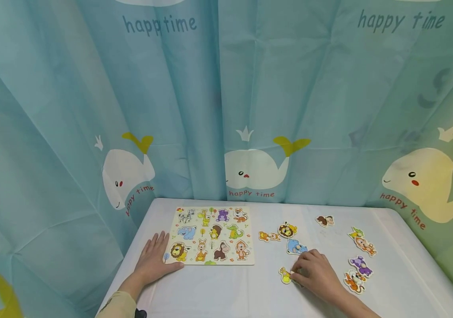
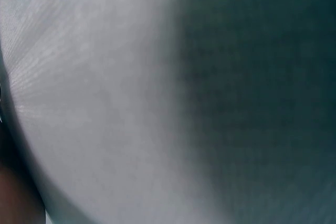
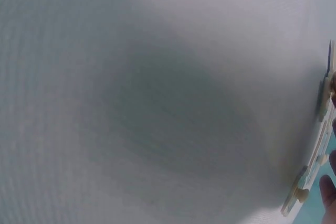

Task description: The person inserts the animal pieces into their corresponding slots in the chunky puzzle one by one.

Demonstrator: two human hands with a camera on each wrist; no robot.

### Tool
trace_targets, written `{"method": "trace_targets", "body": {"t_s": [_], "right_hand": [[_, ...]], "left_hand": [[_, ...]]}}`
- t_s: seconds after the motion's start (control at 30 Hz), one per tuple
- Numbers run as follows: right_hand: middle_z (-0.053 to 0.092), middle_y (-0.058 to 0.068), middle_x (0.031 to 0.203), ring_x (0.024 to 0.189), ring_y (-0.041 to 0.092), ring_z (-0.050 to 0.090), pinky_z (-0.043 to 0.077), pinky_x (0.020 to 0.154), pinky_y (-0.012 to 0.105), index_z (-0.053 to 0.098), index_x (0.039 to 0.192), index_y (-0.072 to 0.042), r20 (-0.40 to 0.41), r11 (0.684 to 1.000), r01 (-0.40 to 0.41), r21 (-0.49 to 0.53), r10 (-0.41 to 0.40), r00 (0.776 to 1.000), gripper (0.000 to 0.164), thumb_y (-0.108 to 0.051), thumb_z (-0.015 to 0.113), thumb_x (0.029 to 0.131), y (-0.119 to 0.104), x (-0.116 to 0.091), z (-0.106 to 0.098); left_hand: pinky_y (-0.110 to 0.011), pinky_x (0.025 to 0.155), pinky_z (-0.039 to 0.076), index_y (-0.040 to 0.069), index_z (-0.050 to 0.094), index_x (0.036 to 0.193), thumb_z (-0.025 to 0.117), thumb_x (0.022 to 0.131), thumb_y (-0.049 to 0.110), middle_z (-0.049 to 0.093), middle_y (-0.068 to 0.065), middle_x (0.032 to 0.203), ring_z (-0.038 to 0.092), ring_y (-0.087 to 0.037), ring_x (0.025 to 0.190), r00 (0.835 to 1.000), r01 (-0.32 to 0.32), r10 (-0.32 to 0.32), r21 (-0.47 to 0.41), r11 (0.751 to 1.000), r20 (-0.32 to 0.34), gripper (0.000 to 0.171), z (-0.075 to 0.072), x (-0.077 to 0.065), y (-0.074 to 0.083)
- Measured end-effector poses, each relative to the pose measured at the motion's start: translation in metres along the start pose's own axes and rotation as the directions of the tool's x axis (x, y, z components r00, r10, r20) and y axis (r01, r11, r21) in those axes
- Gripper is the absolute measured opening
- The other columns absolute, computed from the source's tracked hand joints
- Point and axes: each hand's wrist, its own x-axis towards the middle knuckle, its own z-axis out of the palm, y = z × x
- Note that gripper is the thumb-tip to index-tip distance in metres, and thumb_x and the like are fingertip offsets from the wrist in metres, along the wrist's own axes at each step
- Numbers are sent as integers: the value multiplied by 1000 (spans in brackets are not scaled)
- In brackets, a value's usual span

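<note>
White cloth covers the tabletop [image 1: 210, 291] where a person sorts animal puzzle pieces before a blue whale-print curtain [image 1: 322, 110]. At left, a cream puzzle board [image 1: 251, 254] pictures a dozen animals; the left hand [image 1: 152, 261] lies at its near left corner, grip loose and fingers extended, thumb along the near edge. A tan sleeve [image 1: 120, 305] covers that forearm.

To the right of the board, the right hand [image 1: 315, 271] bends over the near side, fingers curled, tips at the right edge of a yellow giraffe piece [image 1: 285, 275]. Whether that grip pinches the giraffe or something hidden under the fingers cannot be told.

Just beyond the hand lies a blue elephant piece [image 1: 297, 247]; farther off, a lion piece [image 1: 287, 229] sits beside an orange kangaroo piece [image 1: 269, 236]. A brown ape piece [image 1: 324, 220] lies alone on the far side. Farther right, a monkey piece [image 1: 364, 246] meets a green crocodile piece [image 1: 355, 232], and nearer, a purple hippo piece [image 1: 361, 266] touches a tiger piece [image 1: 354, 282]. The left wrist view is largely blurred.
</note>
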Motion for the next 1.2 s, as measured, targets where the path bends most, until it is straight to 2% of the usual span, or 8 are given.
{"method": "trace_targets", "body": {"t_s": [0.1, 0.3, 0.57, 0.8, 1.03, 1.2], "right_hand": [[52, -28, 84, 92, 6, 47, 44, 83, 38, 71, 76, -41, -1, 1000, -1, 5, 1, 1000, 19, -35, 89, 78, 0, -1, 0], [54, -28, 89, 93, 4, 47, 45, 80, 38, 77, 88, -42, -13, 995, 86, 50, -86, 996, 23, -23, 87, 81, 4, -4, -2], [56, -29, 92, 94, 4, 48, 44, 81, 38, 77, 91, -42, -12, 989, 139, 55, -139, 990, 21, -24, 85, 85, 6, -5, -3], [59, -28, 93, 98, 7, 51, 47, 87, 40, 76, 88, -36, -20, 994, 100, 38, -99, 995, 15, -25, 86, 84, 4, -3, -2], [55, -29, 89, 95, 6, 50, 46, 82, 38, 75, 85, -38, -31, 997, 63, 43, -61, 998, 18, -26, 88, 80, 4, -5, 0], [53, -31, 87, 93, 4, 48, 45, 80, 36, 74, 84, -40, -41, 998, 32, 56, -29, 999, 20, -27, 89, 80, 4, -6, 2]], "left_hand": [[-59, 125, 2, -4, 19, 161, 74, 77, 71, 14, -25, 167, 4, -46, 154, 1000, 1, -1, 1, 1000, 2, 125, 0, 0, 0], [-59, 124, 2, -4, 19, 161, 74, 77, 71, 14, -25, 167, 5, -46, 154, 1000, 4, -4, -5, 1000, 2, 125, 0, 0, 0], [-59, 124, 2, -4, 20, 161, 74, 77, 70, 14, -25, 167, 4, -46, 154, 1000, 7, -7, -6, 1000, 4, 125, -1, -1, 1], [-59, 124, 1, -4, 20, 160, 74, 77, 70, 14, -26, 167, 5, -46, 154, 1000, -2, 2, -12, 1000, -2, 124, -1, -1, 1], [-61, 123, 3, -7, 25, 158, 75, 75, 70, 19, -29, 165, 8, -48, 153, 997, -45, 41, -50, 998, -70, 124, 5, -1, -2], [-60, 124, 1, -5, 24, 159, 73, 75, 74, 18, -28, 166, 7, -47, 153, 996, -52, 48, -47, 998, -76, 126, 8, 0, -5]]}}
